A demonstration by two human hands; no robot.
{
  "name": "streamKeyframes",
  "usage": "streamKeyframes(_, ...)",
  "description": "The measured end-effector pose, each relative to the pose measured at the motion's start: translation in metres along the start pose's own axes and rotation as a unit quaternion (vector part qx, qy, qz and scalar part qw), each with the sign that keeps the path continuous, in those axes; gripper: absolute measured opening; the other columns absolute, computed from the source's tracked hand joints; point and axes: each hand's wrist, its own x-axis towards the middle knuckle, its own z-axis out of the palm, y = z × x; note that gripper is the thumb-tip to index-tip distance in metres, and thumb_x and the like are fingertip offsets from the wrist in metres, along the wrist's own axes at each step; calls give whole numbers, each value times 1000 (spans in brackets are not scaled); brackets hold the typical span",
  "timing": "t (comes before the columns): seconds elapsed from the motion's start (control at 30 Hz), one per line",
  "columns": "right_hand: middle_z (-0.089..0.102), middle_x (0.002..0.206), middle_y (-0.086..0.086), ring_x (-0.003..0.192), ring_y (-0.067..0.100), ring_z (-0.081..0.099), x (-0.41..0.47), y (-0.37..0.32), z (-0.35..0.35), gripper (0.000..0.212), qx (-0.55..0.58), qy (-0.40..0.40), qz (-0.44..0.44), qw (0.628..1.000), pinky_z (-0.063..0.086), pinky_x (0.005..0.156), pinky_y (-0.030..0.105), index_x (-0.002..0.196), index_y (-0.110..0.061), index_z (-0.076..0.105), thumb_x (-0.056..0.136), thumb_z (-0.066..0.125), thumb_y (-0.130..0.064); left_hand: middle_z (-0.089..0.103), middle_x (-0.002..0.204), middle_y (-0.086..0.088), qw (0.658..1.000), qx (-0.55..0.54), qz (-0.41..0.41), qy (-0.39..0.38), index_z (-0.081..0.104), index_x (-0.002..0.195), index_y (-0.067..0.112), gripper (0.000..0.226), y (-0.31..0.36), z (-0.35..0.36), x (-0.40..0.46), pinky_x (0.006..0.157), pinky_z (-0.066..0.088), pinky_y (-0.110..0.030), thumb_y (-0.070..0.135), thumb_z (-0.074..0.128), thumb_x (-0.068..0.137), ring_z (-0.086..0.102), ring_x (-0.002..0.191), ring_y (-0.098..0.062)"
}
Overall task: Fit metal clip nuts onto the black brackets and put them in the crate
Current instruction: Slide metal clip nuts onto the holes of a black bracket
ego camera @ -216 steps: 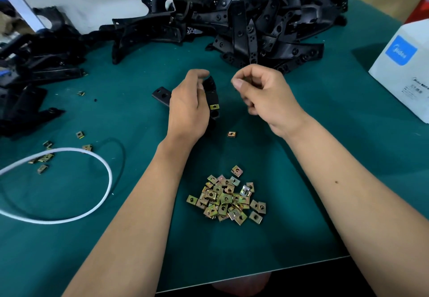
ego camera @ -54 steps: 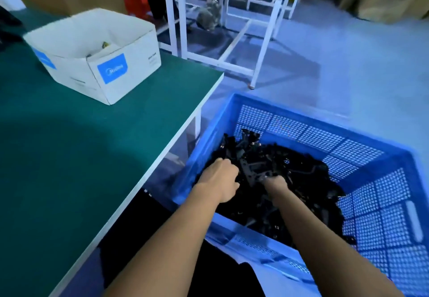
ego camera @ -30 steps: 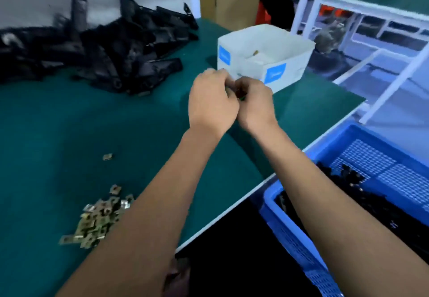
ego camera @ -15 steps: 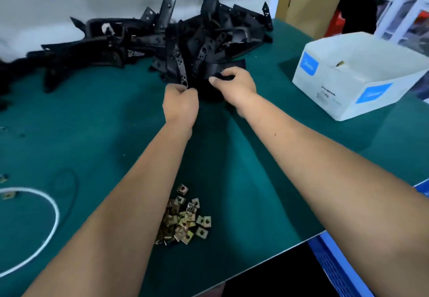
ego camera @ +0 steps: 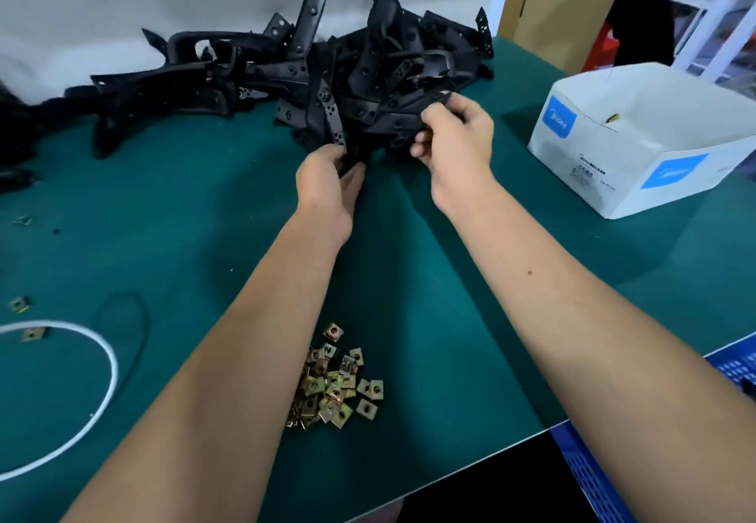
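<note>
Compared with half a second ago, your hands have closed on the near edge of the heap of black plastic brackets (ego camera: 327, 72). Your left hand (ego camera: 327, 185) pinches one bracket end; your right hand (ego camera: 456, 142) curls around another. The brass-coloured square metal clip nuts (ego camera: 333, 383) lie nearer you than that heap, the blue plastic crate (ego camera: 589, 473) to its right.
</note>
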Motion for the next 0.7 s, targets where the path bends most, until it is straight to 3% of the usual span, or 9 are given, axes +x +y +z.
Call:
streamKeyframes(0.07,48,58,-1,46,11,44,-3,-6,1,18,83,10,31,996,39,43,23,83,-9,59,92,55,6,59,125,-23,1000,7,-12,-6,59,121,0,26,4,0,-2,94,60,-41,17,57,101,67,106,-35)
streamKeyframes(0.13,46,55,0,44,11,43,-7,-10,0,16,173,48,73,981,36,41,21,85,-6,61,94,54,5,56,125,-27,999,-2,-28,-22,59,120,-2,33,8,-1,-5,93,61,-45,25,58,103,67,106,-39)
streamKeyframes(0.2,44,60,2,46,12,42,-12,-10,0,16,169,63,46,983,36,42,23,91,-7,60,95,51,6,53,129,-30,998,-13,-42,-55,58,121,-3,38,12,-2,-10,94,60,-46,30,60,103,67,109,-41)
streamKeyframes(0.3,42,75,4,63,21,40,-18,-4,3,30,-66,48,-154,985,42,59,34,106,-9,64,91,48,11,47,136,-32,995,-18,-50,-85,58,122,-3,41,20,-3,-16,99,57,-46,32,62,101,64,115,-42)
streamKeyframes(0.4,58,89,1,77,12,49,-23,2,4,42,-256,5,-330,909,45,78,24,120,-5,66,85,49,10,53,132,-30,994,20,-42,-95,59,124,-4,43,27,-2,-22,97,59,-45,33,61,101,69,111,-40)
streamKeyframes(0.5,66,113,6,103,13,60,-30,5,10,43,-331,-63,-444,831,44,96,20,124,-4,66,85,51,9,66,123,-27,988,76,-43,-128,60,126,-5,50,35,-6,-27,93,61,-41,39,59,102,74,104,-35)
streamKeyframes(0.57,65,104,-2,94,11,59,-37,9,20,42,-288,-132,-399,861,47,89,25,123,-6,67,87,50,10,71,122,-23,982,105,-42,-152,61,128,-3,55,41,-11,-30,89,62,-39,45,61,100,74,106,-30)
streamKeyframes(0.63,58,87,-6,76,12,50,-42,13,31,40,-168,-190,-265,931,46,72,33,122,-7,66,90,49,10,74,119,-19,982,115,-26,-148,68,123,1,49,46,-20,-31,88,62,-38,42,68,97,74,105,-26)
streamKeyframes(0.7,57,82,-3,68,13,46,-47,15,38,37,-57,-240,-132,960,43,62,32,122,-9,64,93,49,9,76,110,-12,986,112,-8,-126,73,113,7,32,52,-35,-31,89,61,-36,33,73,95,73,97,-24)
